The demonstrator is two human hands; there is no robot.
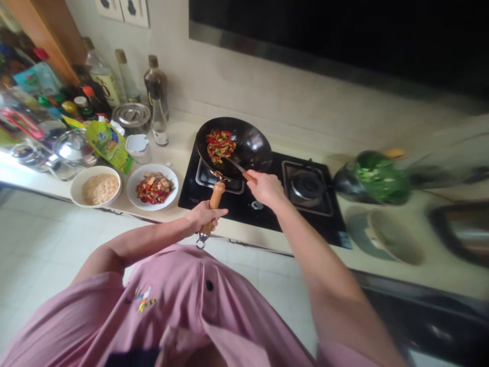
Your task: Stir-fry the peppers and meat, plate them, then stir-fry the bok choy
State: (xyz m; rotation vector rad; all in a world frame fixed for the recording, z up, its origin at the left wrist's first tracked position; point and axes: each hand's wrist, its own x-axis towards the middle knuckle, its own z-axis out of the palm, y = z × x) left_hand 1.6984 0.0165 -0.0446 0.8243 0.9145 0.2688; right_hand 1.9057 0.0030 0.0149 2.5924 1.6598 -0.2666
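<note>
My left hand point(206, 216) is wrapped round the wooden handle of a black wok point(254, 145), which sits tilted over the left burner. In my right hand point(266, 189) is the wooden handle of a spatula point(237, 165); its metal shaft reaches down into the wok and its tip is hidden at the food. Chopped red and green peppers with browned pieces point(220, 145) lie gathered on the wok's left side. Left of the stove, a white plate point(132, 179) carries a similar pepper and meat mix.
A white bowl point(76, 187) of pale food stands left of the plate, near a green pouch point(109, 145) and several bottles point(156, 84). The stove's right burner point(307, 184) holds no pan. Farther right are green leaves point(382, 178) and a tilted bowl point(395, 237). A dark hood point(344, 46) overhangs.
</note>
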